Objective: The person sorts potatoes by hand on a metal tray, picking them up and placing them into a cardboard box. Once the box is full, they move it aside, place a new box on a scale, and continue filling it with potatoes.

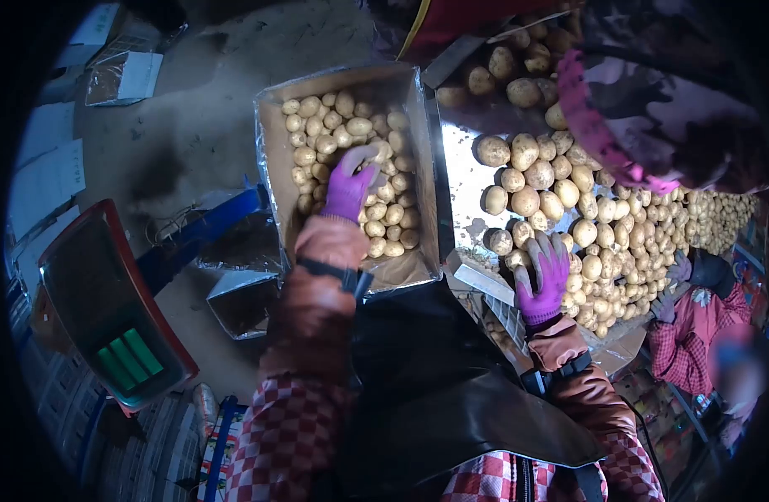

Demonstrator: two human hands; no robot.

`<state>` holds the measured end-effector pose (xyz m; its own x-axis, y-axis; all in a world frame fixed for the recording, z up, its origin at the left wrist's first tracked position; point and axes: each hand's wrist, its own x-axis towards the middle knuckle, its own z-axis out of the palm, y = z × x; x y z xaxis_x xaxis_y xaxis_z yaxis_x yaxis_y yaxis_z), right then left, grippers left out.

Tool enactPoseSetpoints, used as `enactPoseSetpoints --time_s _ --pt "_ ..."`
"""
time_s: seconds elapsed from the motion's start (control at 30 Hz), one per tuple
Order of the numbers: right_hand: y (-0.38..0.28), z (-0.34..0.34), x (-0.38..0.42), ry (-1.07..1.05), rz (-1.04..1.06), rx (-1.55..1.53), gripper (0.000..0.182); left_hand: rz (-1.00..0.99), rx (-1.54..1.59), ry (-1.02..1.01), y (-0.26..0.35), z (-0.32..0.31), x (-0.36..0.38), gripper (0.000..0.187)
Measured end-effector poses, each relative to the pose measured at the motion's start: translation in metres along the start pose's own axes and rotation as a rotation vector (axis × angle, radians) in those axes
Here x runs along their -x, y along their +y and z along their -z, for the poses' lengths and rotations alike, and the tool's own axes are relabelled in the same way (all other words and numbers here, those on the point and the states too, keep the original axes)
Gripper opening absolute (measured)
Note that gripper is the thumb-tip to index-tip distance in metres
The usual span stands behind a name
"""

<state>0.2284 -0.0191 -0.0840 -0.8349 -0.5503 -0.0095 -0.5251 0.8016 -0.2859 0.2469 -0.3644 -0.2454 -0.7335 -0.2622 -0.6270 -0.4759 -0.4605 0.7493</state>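
My left hand point(351, 184), in a purple and grey glove, reaches into a cardboard box point(273, 159) lined with clear plastic. Its fingers curl around a potato among the many potatoes point(393, 214) in the box; the fingertips partly cover it. To the right, my right hand point(545, 280), gloved the same way, rests at the near edge of a heap of loose potatoes point(606, 234) on a table point(468, 201). Its thumb and fingers bend around a potato point(516, 260) there.
A scale-like display point(117, 305) with green digits stands left on a blue arm point(204, 226). White cartons point(133, 77) lie on the floor beyond. Another person in camouflage sleeves point(669, 117) is at the upper right; a co-worker in checked clothing point(694, 343) reaches into the heap.
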Motion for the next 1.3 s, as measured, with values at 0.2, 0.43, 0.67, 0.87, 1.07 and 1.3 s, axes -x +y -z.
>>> enactPoseSetpoints --time_s 0.2,0.43,0.67,0.87,1.07,1.3 --pt "0.005 -0.003 0.007 0.032 0.015 -0.027 0.049 -0.333 0.019 -0.480 0.056 -0.044 0.107 0.052" --pt "0.004 0.002 0.001 0.045 0.021 -0.016 0.046 -0.201 -1.530 0.297 0.019 0.067 -0.061 0.049" --pt "0.005 0.001 0.000 0.010 -0.003 -0.014 0.047 -0.083 -1.631 0.152 0.001 0.086 -0.074 0.054" --pt "0.007 0.000 0.004 0.028 -0.021 -0.022 0.047 -0.073 -1.553 0.199 -0.014 0.072 -0.067 0.059" --pt "0.008 -0.001 0.003 0.037 -0.017 -0.037 0.047 -0.071 -1.479 -0.005 -0.021 0.108 -0.085 0.056" --pt "0.010 -0.001 0.003 0.061 -0.003 -0.040 0.047 -0.171 -1.158 0.464 -0.007 0.088 -0.036 0.050"
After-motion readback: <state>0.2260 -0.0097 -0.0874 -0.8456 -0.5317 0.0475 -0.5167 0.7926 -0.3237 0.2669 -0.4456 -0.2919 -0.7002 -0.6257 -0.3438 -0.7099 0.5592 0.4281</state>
